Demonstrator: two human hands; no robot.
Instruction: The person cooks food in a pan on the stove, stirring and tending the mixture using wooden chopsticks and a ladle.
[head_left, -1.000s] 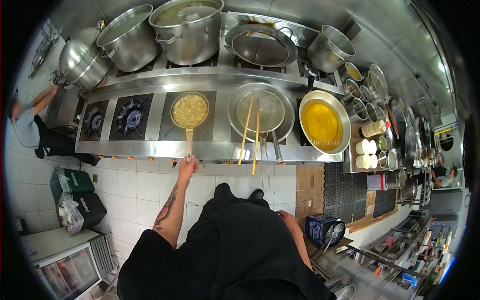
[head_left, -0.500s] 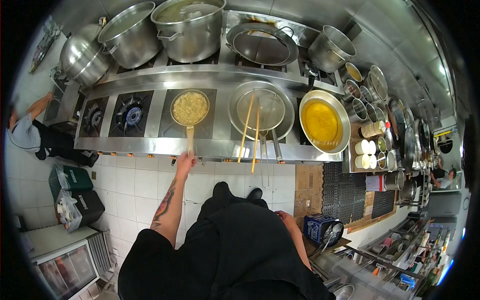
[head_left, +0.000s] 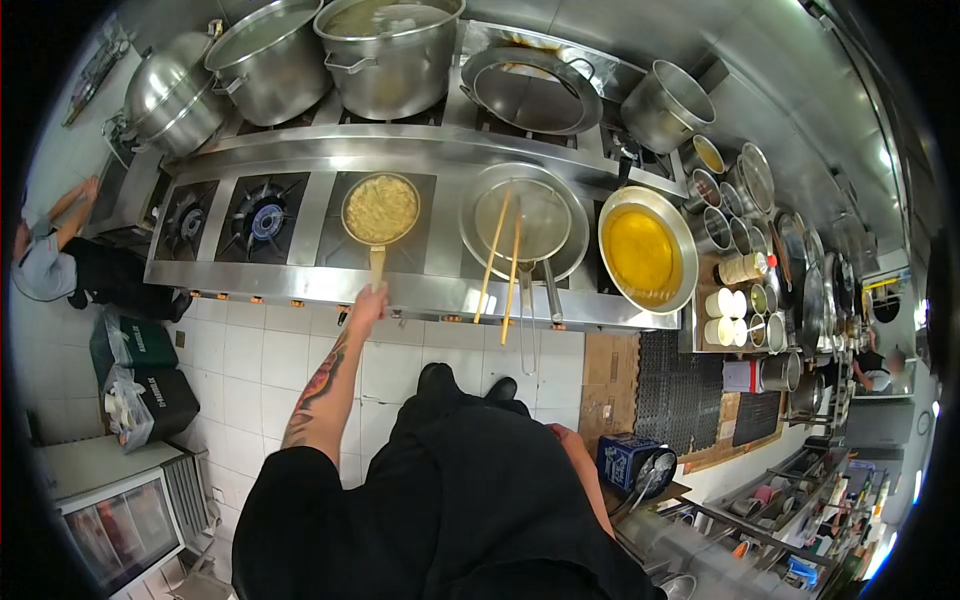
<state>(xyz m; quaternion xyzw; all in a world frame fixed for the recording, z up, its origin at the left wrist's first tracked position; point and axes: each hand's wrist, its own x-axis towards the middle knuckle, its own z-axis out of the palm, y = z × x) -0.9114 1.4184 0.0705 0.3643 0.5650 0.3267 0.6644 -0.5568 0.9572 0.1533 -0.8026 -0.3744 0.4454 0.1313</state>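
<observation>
- From my end, the left hand (head_left: pixel 369 303) grips the pan (head_left: pixel 378 257) by its pale handle, arm stretched forward.
- I have the right hand (head_left: pixel 566 437) low beside the black clothing, partly hidden; I cannot tell whether it is open or closed.
- The pan, filled with pale, lumpy food (head_left: pixel 380 208), is over the third burner from the left on the front row of the stove (head_left: pixel 240 276).
- To its right I see a strainer (head_left: pixel 537 222) in a wide bowl (head_left: pixel 581 245), two chopsticks (head_left: pixel 512 272) lying across it.
- Next comes a basin (head_left: pixel 689 247) of yellow oil (head_left: pixel 643 250).
- Right of that, white tubs (head_left: pixel 722 331) stand on a table (head_left: pixel 704 280).
- Behind, on the raised back row, I see two large pots (head_left: pixel 400 78).
- At far left a co-worker (head_left: pixel 50 262) stands with arms out.
</observation>
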